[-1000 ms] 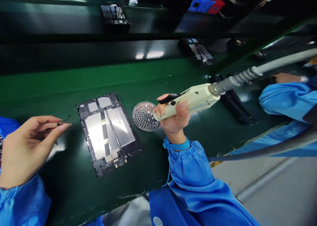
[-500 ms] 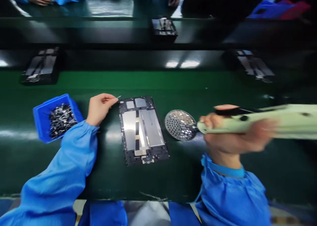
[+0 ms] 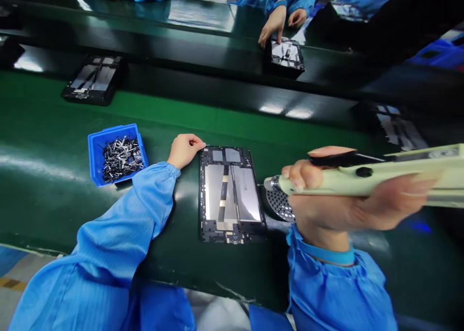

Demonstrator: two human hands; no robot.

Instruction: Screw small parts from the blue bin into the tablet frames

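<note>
Apparently for control, the left hand (image 3: 184,150) pinches a thin grey sliver (image 3: 207,145) at the black-and-silver tablet's (image 3: 248,195) far-left corner, the right hand (image 3: 328,210) wrapping a pale-green screwdriver (image 3: 340,181).

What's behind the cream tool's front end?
Part of a perforated metal disc shows behind the cream tool. The tool and right hand hide the rest and anything on it.
</note>
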